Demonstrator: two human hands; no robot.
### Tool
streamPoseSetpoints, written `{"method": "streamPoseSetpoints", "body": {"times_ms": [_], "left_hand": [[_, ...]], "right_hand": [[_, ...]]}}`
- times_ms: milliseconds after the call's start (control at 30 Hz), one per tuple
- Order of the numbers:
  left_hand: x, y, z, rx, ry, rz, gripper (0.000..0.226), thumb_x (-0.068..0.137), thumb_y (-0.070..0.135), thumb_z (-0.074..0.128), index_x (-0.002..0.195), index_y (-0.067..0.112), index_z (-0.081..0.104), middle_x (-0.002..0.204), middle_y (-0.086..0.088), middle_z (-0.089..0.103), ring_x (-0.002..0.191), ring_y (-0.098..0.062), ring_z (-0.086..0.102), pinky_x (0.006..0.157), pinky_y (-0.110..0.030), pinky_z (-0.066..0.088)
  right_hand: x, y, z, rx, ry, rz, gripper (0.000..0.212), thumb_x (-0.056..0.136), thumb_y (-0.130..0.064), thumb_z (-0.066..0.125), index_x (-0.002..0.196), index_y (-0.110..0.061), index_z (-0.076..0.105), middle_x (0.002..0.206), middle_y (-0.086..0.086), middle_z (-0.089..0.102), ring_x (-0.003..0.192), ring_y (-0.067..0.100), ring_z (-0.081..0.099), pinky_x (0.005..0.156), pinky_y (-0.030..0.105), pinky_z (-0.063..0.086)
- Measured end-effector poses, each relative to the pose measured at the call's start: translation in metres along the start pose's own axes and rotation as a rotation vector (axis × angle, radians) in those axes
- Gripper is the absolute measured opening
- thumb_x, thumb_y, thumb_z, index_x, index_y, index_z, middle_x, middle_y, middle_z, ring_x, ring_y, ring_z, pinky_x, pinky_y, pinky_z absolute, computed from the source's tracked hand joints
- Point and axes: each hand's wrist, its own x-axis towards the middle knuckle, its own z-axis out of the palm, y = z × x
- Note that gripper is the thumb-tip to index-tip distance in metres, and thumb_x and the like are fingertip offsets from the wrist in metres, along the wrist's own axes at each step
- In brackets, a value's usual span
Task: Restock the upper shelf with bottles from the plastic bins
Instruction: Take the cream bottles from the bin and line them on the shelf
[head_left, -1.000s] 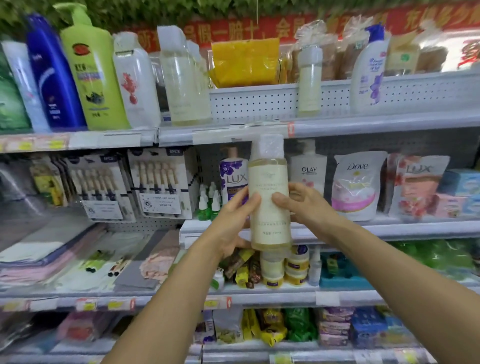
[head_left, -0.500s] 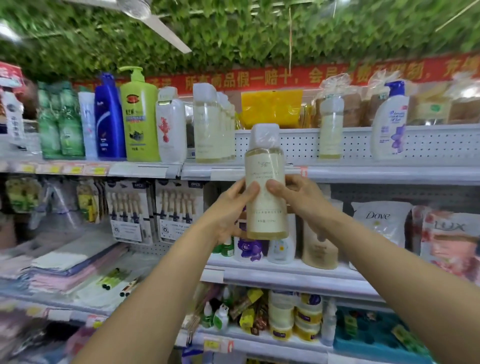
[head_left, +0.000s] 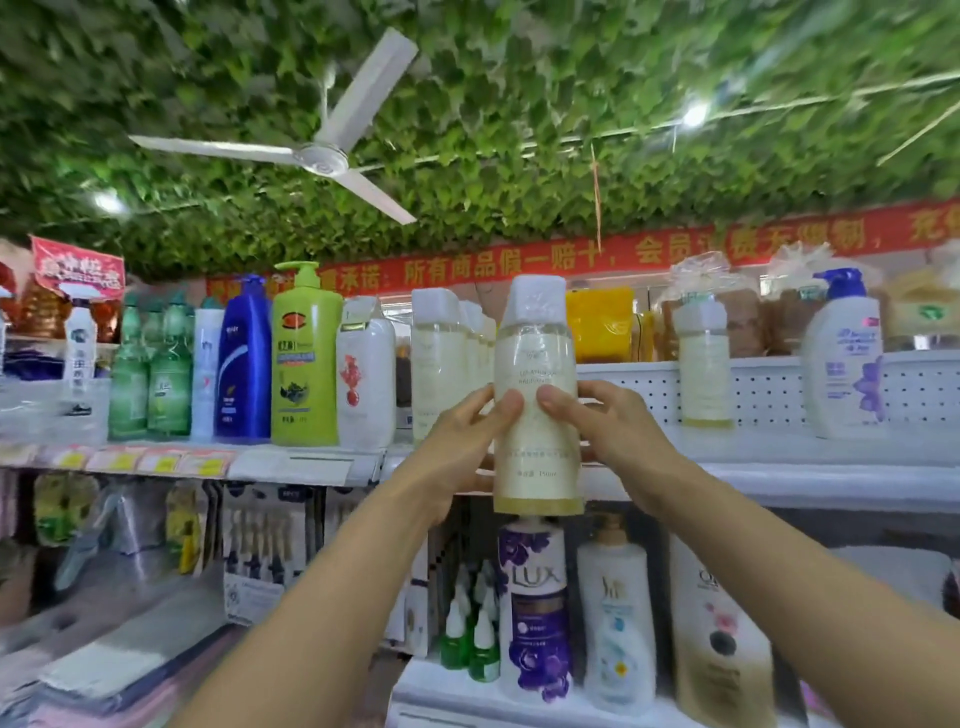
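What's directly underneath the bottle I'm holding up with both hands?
Below the pale bottle, held by the left hand and right hand, stands a purple LUX bottle on the lower shelf. The held bottle covers the LUX bottle's top, and part of the upper shelf edge.

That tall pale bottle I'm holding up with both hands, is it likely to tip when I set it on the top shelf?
Probably somewhat tippy: the pale bottle is tall and narrow-based. It looks filled nearly to the cap, so likely hefty. Its glossy wrap may be slick, and the left hand and right hand both grip it.
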Motion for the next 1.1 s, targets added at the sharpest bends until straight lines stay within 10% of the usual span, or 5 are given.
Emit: {"method": "streamPoseSetpoints", "body": {"times_ms": [733, 1100], "left_hand": [[0.123, -0.007, -0.022, 0.063, -0.005, 0.121, 0.043, 0.105, 0.041, 0.042, 0.14, 0.016, 0.042, 0.128, -0.001, 0.061, 0.102, -0.006, 0.063, 0.074, -0.022, 0.053], [0.122, -0.025, -0.029, 0.017, -0.075, -0.023, 0.043, 0.106, 0.03, 0.042, 0.147, 0.016, 0.038, 0.135, -0.005, 0.059, 0.113, -0.017, 0.061, 0.082, -0.026, 0.052]], "right_hand": [[0.108, 0.021, 0.016, -0.016, 0.07, -0.051, 0.056, 0.086, -0.031, 0.072, 0.133, -0.007, 0.051, 0.119, 0.011, 0.067, 0.108, 0.024, 0.066, 0.093, 0.05, 0.054], [0.119, 0.044, 0.019, -0.044, -0.053, 0.11, 0.062, 0.087, -0.032, 0.07, 0.139, -0.015, 0.04, 0.12, 0.008, 0.063, 0.106, 0.021, 0.065, 0.074, 0.031, 0.055]]}}
